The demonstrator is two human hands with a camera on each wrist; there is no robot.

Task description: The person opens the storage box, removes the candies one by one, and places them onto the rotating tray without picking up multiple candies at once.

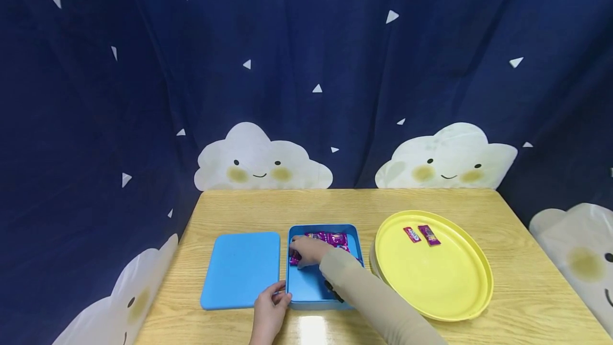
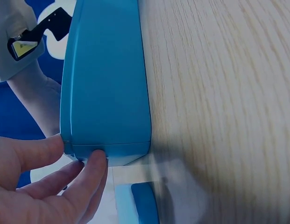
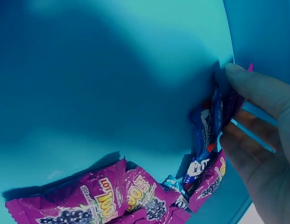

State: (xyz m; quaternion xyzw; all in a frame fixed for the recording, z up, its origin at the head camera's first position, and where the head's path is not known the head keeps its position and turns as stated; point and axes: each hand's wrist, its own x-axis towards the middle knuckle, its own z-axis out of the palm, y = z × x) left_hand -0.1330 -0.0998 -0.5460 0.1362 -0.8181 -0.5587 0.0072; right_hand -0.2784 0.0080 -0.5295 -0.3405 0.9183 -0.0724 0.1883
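A shallow blue box stands at the middle of the wooden table. At its near left corner my left hand holds the box, thumb by the rim and fingertips against the outer wall. My right hand reaches into the box at its left wall. Between its thumb and fingers is a purple candy packet, partly hidden by them. Close by lie a blue candy packet and several purple grape candy packets, gathered along the far side of the box.
Left of the box, a flat blue lid lies on the table. On the right is a large round yellow tray, with a red candy packet and a purple one on it. A dark blue curtain hangs behind.
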